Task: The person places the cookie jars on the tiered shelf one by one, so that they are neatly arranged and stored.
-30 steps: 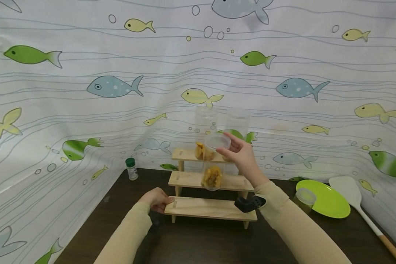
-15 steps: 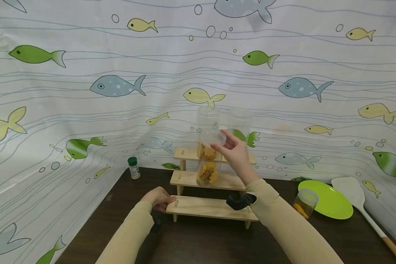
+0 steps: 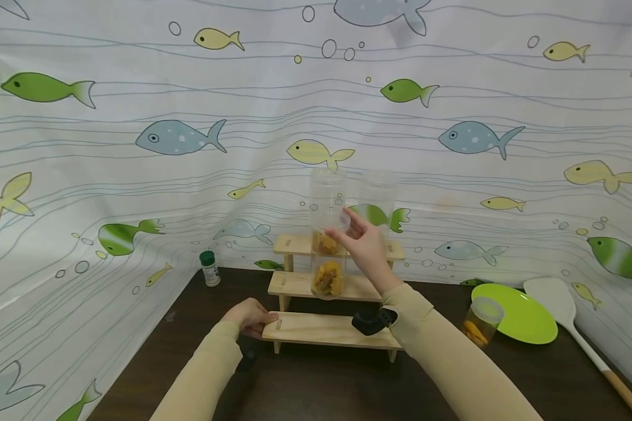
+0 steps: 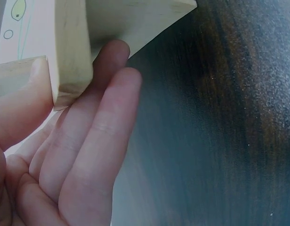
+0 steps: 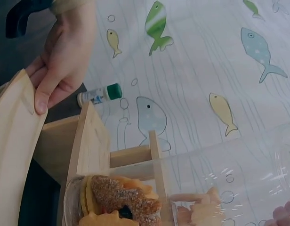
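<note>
A three-tier wooden display stand (image 3: 326, 328) stands on the dark table. My left hand (image 3: 250, 317) pinches the left end of its lowest board; in the left wrist view, the thumb is on one face and fingers (image 4: 100, 132) on the other. My right hand (image 3: 362, 244) grips a tall clear jar near its lid. Cookies (image 3: 327, 279) lie in the bottom of this upright jar, which overlaps the middle board in the head view. In the right wrist view, the jar's cookies (image 5: 121, 197) include a sugar-coated one.
Two tall clear jars, left (image 3: 327, 187) and right (image 3: 378, 190), stand on the top board, partly hidden. A green-capped shaker (image 3: 209, 269) stands left. At right are a small cookie jar (image 3: 483, 321), a lime-green plate (image 3: 526, 316) and a white spatula (image 3: 553, 301).
My right hand has carried the jar leftward along the middle board, now in line with the left jar behind. The left hand keeps its hold on the lowest board.
</note>
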The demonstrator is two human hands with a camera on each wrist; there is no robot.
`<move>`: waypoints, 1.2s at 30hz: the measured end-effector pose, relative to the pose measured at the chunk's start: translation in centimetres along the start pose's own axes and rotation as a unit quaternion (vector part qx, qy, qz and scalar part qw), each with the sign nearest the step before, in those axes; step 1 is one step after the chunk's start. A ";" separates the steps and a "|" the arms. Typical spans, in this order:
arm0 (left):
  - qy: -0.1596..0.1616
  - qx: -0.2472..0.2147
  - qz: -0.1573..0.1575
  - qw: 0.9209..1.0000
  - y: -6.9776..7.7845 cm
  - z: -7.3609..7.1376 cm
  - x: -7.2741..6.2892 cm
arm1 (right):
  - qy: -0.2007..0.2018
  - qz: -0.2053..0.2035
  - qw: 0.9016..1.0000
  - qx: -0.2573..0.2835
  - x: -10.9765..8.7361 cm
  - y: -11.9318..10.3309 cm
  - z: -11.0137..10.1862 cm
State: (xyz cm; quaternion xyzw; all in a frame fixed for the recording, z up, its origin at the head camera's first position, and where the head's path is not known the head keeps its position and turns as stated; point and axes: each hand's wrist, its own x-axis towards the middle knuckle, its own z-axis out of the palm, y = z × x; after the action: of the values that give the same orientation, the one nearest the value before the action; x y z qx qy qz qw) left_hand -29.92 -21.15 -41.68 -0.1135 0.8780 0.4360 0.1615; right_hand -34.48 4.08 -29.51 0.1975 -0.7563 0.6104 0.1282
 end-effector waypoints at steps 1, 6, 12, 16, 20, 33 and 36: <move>0.001 -0.002 0.001 1.000 0.0 0.0 0.0 | 0.000 0.000 1.000 -0.004 0.0 0.0 0.0; 0.002 -0.005 0.007 1.000 -0.1 0.1 0.0 | -0.002 -0.001 1.000 -0.021 -0.1 0.1 0.0; 0.004 -0.003 0.003 1.000 0.0 0.2 -0.1 | -0.002 -0.010 1.000 -0.001 -0.3 0.3 -0.4; -0.001 -0.005 -0.005 1.000 -0.1 0.1 0.1 | -0.002 -0.032 0.999 0.014 -0.5 0.3 -1.1; -0.010 -0.008 -0.005 1.000 -0.1 -0.1 0.2 | -0.016 -0.045 0.999 0.019 -1.1 0.2 -2.2; -0.009 -0.002 0.002 1.000 0.0 0.1 -0.1 | -0.058 -0.059 0.996 0.034 -3.3 1.5 -6.8; -0.013 -0.006 0.000 1.000 0.0 -0.1 0.1 | -0.065 -0.069 0.995 0.022 -3.8 1.9 -8.0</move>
State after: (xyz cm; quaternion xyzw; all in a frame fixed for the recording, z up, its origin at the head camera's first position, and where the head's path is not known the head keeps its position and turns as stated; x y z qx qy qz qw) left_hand -30.02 -21.25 -41.70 -0.1084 0.8731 0.4429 0.1725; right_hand -32.33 12.79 -31.03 0.2909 -0.7340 0.6026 0.1165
